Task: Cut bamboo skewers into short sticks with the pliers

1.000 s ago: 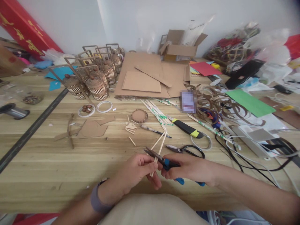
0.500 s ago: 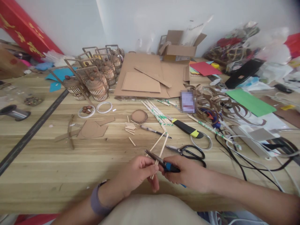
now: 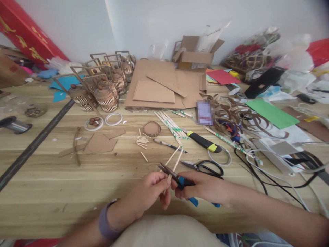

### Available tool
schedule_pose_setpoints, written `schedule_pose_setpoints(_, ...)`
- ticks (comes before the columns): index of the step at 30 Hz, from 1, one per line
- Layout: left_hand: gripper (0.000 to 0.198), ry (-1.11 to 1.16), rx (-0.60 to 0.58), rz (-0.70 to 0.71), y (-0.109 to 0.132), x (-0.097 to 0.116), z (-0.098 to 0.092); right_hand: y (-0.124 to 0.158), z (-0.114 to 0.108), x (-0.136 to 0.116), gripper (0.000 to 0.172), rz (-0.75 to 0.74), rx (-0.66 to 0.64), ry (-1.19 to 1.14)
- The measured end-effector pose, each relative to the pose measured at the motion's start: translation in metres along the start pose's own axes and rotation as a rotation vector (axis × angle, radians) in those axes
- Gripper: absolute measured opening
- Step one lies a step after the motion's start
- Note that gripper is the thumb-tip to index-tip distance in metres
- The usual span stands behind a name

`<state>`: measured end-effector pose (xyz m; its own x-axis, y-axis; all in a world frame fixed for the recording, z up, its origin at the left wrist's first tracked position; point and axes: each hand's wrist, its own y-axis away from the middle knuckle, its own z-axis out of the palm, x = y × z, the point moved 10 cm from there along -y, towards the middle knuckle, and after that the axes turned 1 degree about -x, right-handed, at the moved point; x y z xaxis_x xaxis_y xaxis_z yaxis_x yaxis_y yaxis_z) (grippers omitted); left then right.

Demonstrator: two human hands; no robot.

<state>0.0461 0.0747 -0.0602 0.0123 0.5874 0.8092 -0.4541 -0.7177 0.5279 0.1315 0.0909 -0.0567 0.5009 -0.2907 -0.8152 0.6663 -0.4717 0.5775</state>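
Near the worktop's [image 3: 51,206] front edge, two sticks [image 3: 178,160] are pinched in the left hand's [image 3: 150,190] fingers; shears [image 3: 181,182], gripped by the right hand [image 3: 205,186], are reopened, seemingly unclamping them.

The tabletop [image 3: 110,192] is grained wood, smooth with a low sheen. The sticks [image 3: 178,160] are bare, matt wood. The cutters [image 3: 182,181] combine dark metal blades with plastic-looking handles. The cardboard sheets [image 3: 154,92] are matt and smooth. The spool [image 3: 22,127] carries glossy grey wire (metallic in appearance). The bags [image 3: 296,56] are translucent, crinkled plastic.
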Motion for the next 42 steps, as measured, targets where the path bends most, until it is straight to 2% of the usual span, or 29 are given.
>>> schedule_pose_setpoints(7, 0.053, 0.035, -0.017, 0.043, -0.006, -0.003, 0.0, 0.0, -0.005, -0.001, 0.018, -0.01, 0.086, 0.034)
schedule_pose_setpoints(16, 0.056, -0.116, -0.014, 0.088, -0.008, 0.005, -0.002, -0.001, -0.01, -0.016, 0.006, -0.09, 0.191, 0.212)
schedule_pose_setpoints(18, 0.053, -0.158, 0.022, 0.11, -0.007, 0.009, -0.008, 0.0, -0.012, -0.02, 0.007, -0.122, 0.203, 0.26)
schedule_pose_setpoints(21, 0.048, -0.259, 0.122, 0.16, -0.001, 0.021, -0.027, 0.004, -0.018, -0.019, 0.009, -0.125, 0.236, 0.338)
schedule_pose_setpoints(22, 0.046, -0.303, 0.16, 0.173, 0.002, 0.025, -0.034, 0.006, -0.024, -0.017, 0.008, -0.111, 0.291, 0.39)
schedule_pose_setpoints(24, 0.044, -0.434, 0.241, 0.168, 0.007, 0.03, -0.048, 0.015, -0.042, -0.017, 0.009, -0.104, 0.481, 0.519)
schedule_pose_setpoints(26, 0.041, -0.597, 0.29, 0.15, 0.009, 0.032, -0.055, 0.027, -0.053, -0.028, 0.011, -0.198, 0.686, 0.617)
schedule_pose_setpoints(28, 0.038, -0.731, 0.296, 0.174, 0.007, 0.035, -0.051, 0.037, -0.052, -0.046, 0.008, -0.387, 0.811, 0.655)
schedule_pose_setpoints(30, 0.035, -0.823, 0.284, 0.223, 0.005, 0.037, -0.043, 0.04, -0.043, -0.059, 0.01, -0.545, 0.855, 0.699)
schedule_pose_setpoints(31, 0.034, -0.867, 0.281, 0.241, 0.003, 0.038, -0.038, 0.038, -0.039, -0.063, 0.012, -0.578, 0.861, 0.726)
schedule_pose_setpoints(33, 0.031, -0.97, 0.288, 0.252, 0.001, 0.038, -0.032, 0.027, -0.034, -0.062, 0.013, -0.545, 0.854, 0.783)
schedule_pose_setpoints(36, 0.028, -1.168, 0.328, 0.237, -0.001, 0.038, -0.028, 0.011, -0.033, -0.051, 0.005, -0.404, 0.872, 0.866)
schedule_pose_setpoints(40, 0.029, -1.451, 0.401, 0.169, -0.003, 0.037, -0.029, 0.003, -0.034, -0.044, 0.007, -0.305, 0.936, 0.956)
schedule_pose_setpoints(42, 0.03, -1.544, 0.425, 0.187, -0.005, 0.039, -0.027, 0.0, -0.035, -0.04, 0.007, -0.257, 0.948, 0.967)
